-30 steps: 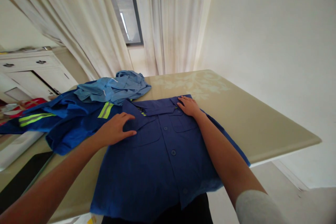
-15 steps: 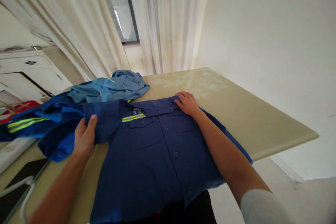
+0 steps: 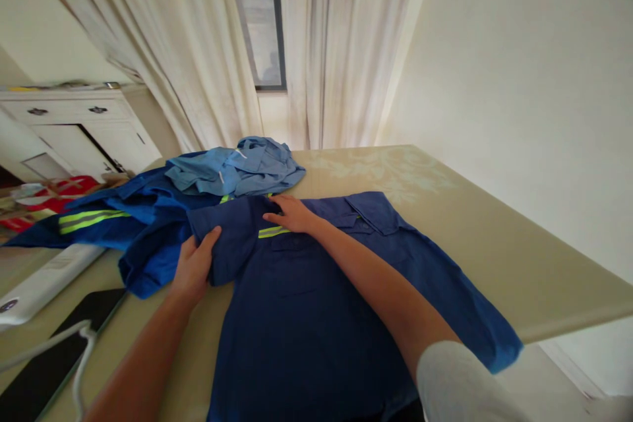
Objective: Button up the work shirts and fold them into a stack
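Note:
A dark blue work shirt with a yellow-green reflective stripe lies face up on the beige table, its hem hanging over the near edge. My left hand is closed on the shirt's left sleeve, thumb on top of the cloth. My right hand lies flat with fingers spread on the left chest, just above the stripe. The shirt's right sleeve trails over the table's near right edge.
A heap of brighter blue work clothes with reflective stripes lies left of the shirt, a light blue shirt on top. White curtains and a window stand behind the table. A white cabinet is at far left. A black panel lies low left.
My right hand has moved from the shirt's right collar side across to the left chest. My left hand still holds the left sleeve. The camera has shifted, and the shirt's right sleeve now lies spread out.

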`<state>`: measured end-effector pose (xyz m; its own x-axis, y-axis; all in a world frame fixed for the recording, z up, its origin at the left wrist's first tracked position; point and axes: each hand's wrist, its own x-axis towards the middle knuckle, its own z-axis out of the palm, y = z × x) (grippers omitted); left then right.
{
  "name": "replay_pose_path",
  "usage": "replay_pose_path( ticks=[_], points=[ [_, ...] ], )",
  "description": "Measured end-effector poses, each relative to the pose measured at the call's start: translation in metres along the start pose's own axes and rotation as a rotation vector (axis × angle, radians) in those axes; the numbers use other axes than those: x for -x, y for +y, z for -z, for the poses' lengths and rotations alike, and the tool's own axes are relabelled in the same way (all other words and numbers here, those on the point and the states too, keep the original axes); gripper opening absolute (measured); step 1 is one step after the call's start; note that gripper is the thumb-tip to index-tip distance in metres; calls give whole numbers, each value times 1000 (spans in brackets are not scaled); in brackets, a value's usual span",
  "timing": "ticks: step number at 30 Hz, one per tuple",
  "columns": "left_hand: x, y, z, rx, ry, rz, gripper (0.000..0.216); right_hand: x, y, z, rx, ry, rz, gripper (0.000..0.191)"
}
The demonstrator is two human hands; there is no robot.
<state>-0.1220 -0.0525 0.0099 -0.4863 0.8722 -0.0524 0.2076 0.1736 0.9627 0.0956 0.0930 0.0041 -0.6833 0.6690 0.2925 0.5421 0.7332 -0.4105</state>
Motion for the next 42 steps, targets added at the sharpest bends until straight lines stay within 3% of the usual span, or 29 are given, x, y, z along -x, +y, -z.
replay_pose_path(
  ticks=[4, 7, 10, 13, 16, 19, 24, 29, 33, 36, 39, 42],
  points=[
    [6, -5, 0, -90, -79, -109, 67, -3, 2, -22, -6, 3, 71, 41],
    [15, -1, -6, -283, -174, -358, 64, 0, 7, -25, -20, -41, 82, 32],
    [27, 4, -17, -478, -350, -601, 52, -7, 13, -21, -293, -48, -49, 36],
    [37, 2, -26, -636, -567, -708, 46, -14, 18, -16, -603, 20, -273, 52],
    [42, -1, -29, -688, -681, -760, 42, -15, 19, -16, -555, 46, -330, 44],
    [43, 1, -26, -654, -694, -742, 43, -11, 16, -19, -350, 73, -321, 44],
    [45, 12, -17, -626, -740, -561, 41, -4, 10, -19, -72, 122, -374, 40],
    [36, 12, -13, -686, -568, -604, 39, 3, 3, -15, 135, 158, -100, 44],
    [26, 10, -7, -728, -747, -505, 33, 8, 2, -27, 184, -18, -39, 52],
    [20, 10, 1, -697, -826, -364, 33, 8, 3, -30, 240, -11, -114, 50],
    [16, 12, 11, -682, -858, -316, 32, 5, 9, -8, 267, 46, -199, 49],
    [14, 12, 20, -688, -920, -312, 30, 8, 24, 38, 265, 111, -343, 51]
  ],
)
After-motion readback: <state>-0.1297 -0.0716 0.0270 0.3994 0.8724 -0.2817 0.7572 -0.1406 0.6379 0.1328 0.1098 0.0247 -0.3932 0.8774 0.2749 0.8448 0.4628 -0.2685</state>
